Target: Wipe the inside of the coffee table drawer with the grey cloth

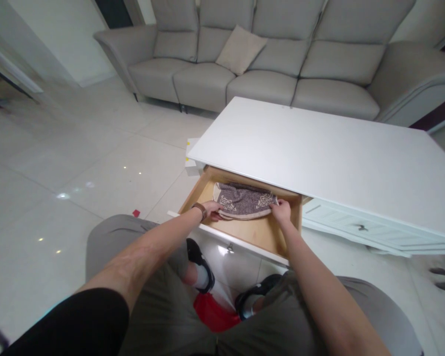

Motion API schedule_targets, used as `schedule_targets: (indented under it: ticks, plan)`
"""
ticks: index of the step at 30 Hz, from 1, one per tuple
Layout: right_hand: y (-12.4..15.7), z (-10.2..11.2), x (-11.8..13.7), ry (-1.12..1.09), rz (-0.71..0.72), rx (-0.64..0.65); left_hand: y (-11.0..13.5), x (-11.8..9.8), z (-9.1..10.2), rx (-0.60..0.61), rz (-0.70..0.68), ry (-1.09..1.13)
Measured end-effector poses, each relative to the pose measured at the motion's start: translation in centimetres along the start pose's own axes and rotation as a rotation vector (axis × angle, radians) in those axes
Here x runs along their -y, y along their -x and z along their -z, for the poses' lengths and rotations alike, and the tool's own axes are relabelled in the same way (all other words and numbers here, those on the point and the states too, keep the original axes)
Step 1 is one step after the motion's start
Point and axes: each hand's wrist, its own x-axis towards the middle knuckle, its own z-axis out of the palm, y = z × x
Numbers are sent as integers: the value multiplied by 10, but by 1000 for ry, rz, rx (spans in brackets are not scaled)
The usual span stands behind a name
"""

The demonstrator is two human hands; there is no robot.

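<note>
Cloth [241, 203] in purple-grey, with pale curling patterns and a cream border, lies toward the back of an open wooden drawer [257, 231], and from where I stand both of the person's hands are on it. The left hand [212, 209], a brown band [200, 211] around its wrist, grips the near left corner. How far its fingers reach under the fabric I can't quite make out, as the picture is a little soft there. The right hand [282, 211] pinches the opposite corner between thumb and fingers, close to the drawer's right wall. Between the hands the fabric sags in shallow folds, and bare wood shows in front of it. The drawer juts out from a white coffee table [319, 148], its white front carrying a small metal knob [230, 248]; to its right, a second drawer [333, 222] is closed. Past the table's left end sits a white box [193, 158] on the glossy floor tiles [77, 148]. The person sits with knees apart, the dark shoes [200, 264] between them, just behind something red [215, 314]. Beyond the table stands a long grey sofa [259, 89] with a beige cushion [241, 49] leaning on it.
</note>
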Motion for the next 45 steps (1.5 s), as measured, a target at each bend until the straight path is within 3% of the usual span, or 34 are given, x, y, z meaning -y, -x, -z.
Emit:
schedule_targets:
  ticks: [5, 10, 13, 16, 20, 24, 28, 32, 34, 37, 40, 45]
  plan:
    - [11, 14, 9, 85, 21, 7, 18, -10, 5, -24, -145, 160]
    - [14, 23, 11, -90, -10, -49, 42, -23, 13, -99, -320, 242]
    - [12, 33, 19, -265, 76, -96, 63, -31, 25, -46, -418, 255]
    - [16, 52, 34, -484, 168, -52, 86, -38, 43, 49, -491, 229]
    - [32, 85, 59, -674, 234, 41, 111, -43, 68, 110, -792, -19]
    - [53, 114, 79, -498, 432, 69, 125, -48, 83, -115, -1063, -290]
    - [69, 131, 93, -255, 513, -98, 137, -58, 88, -344, -1227, -459]
    - [72, 151, 109, -207, 504, -252, 155, -80, 89, -452, -1412, -459]
    - [68, 164, 120, -126, 544, -281, 163, -93, 88, -404, -1420, -418]
    - [61, 182, 139, -20, 662, -389, 172, -111, 86, -230, -1306, -280]
    - [53, 193, 154, 7, 747, -366, 176, -120, 82, -92, -1255, -65]
    - [48, 195, 161, -80, 687, -323, 175, -121, 77, -75, -1341, 102]
